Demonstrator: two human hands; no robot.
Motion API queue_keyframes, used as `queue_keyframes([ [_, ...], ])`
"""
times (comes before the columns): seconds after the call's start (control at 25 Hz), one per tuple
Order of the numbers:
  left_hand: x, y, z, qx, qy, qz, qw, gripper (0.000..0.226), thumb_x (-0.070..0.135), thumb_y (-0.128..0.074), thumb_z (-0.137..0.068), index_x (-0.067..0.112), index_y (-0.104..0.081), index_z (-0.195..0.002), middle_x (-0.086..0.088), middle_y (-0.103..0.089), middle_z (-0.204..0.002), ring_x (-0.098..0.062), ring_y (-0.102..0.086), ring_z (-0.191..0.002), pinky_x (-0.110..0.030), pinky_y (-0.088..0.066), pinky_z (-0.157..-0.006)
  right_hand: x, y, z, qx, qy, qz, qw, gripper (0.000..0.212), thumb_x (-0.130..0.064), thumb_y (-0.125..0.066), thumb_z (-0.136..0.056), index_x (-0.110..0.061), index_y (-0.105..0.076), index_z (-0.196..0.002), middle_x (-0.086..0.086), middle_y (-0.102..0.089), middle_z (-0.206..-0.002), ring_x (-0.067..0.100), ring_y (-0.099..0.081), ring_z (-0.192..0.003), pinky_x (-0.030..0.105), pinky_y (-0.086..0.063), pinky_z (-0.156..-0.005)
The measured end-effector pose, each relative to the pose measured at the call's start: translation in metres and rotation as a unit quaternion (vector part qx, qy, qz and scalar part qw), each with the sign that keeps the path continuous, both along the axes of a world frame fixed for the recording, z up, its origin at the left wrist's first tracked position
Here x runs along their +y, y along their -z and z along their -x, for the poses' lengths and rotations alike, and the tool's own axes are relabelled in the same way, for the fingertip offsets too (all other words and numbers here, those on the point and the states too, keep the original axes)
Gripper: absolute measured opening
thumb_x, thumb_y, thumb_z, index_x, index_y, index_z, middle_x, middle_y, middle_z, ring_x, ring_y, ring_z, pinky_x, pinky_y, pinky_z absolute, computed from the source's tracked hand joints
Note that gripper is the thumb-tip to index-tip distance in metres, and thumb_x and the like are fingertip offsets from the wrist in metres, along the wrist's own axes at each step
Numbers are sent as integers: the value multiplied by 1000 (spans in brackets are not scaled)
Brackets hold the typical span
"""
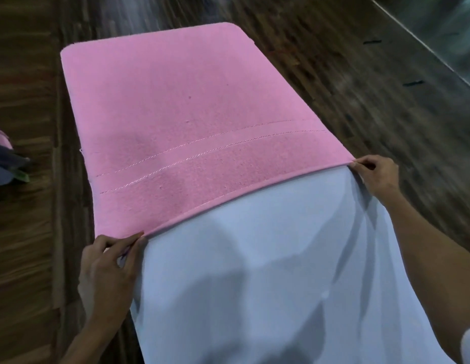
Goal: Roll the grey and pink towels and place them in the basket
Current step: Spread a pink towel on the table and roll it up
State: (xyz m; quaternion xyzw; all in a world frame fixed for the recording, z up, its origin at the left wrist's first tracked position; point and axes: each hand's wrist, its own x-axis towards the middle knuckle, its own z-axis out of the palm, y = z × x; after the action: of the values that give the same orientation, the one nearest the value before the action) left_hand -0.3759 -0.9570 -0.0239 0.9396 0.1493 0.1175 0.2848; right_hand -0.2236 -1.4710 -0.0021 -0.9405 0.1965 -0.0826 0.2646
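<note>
A pink towel [181, 122] lies flat across the far half of a pale grey towel [268, 271], which spreads toward me over the wooden surface. My left hand [110, 261] pinches the near left corner of the pink towel's hem. My right hand [375, 174] pinches the near right corner of the same hem. The hem runs straight between the two hands, lying on the grey towel. No basket is in view.
The dark wooden floor [360, 88] surrounds the towels. At the left edge lies a small heap of pink, grey and green cloth [5, 158]. A glass or metal edge [438, 48] runs along the far right corner.
</note>
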Motion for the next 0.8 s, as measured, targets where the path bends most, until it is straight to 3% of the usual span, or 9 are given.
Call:
queue_keyframes([
  [0.12, -22, 2, 55, -18, 0, 21, 1000, 21, 24, -72, -82, 14, -77, -99, 0, -55, -80, -19, -48, -82, -23, -33, -55, -21, 4, 56, -11, 17, -1, 1000, 21, -18, -70, -89, -2, -74, -103, 16, -71, -103, 21, -59, -89, 25, -45, -86],
  [0.24, -43, 5, 114, -45, 15, 25, 999, 22, 21, -73, -81, 11, -76, -100, -2, -56, -80, -20, -48, -81, -28, -36, -56, -42, 5, 116, -7, 30, -7, 1000, 22, -18, -70, -88, -3, -74, -104, 16, -71, -104, 26, -62, -93, 36, -48, -95],
  [0.56, -109, 5, 289, -33, 12, 38, 999, 21, 19, -73, -81, 11, -76, -100, 0, -54, -80, -24, -51, -80, -29, -39, -60, -110, 10, 294, -3, 49, -6, 999, 19, -17, -70, -88, -4, -75, -101, 15, -72, -103, 29, -63, -94, 41, -49, -96],
  [0.8, -150, 6, 378, 2, -28, 32, 999, 20, 16, -77, -78, 13, -77, -97, -2, -55, -83, -25, -50, -83, -31, -38, -64, -138, 17, 357, -6, 50, -14, 999, 17, -16, -67, -90, -5, -75, -100, 12, -69, -105, 27, -61, -97, 38, -47, -96],
])
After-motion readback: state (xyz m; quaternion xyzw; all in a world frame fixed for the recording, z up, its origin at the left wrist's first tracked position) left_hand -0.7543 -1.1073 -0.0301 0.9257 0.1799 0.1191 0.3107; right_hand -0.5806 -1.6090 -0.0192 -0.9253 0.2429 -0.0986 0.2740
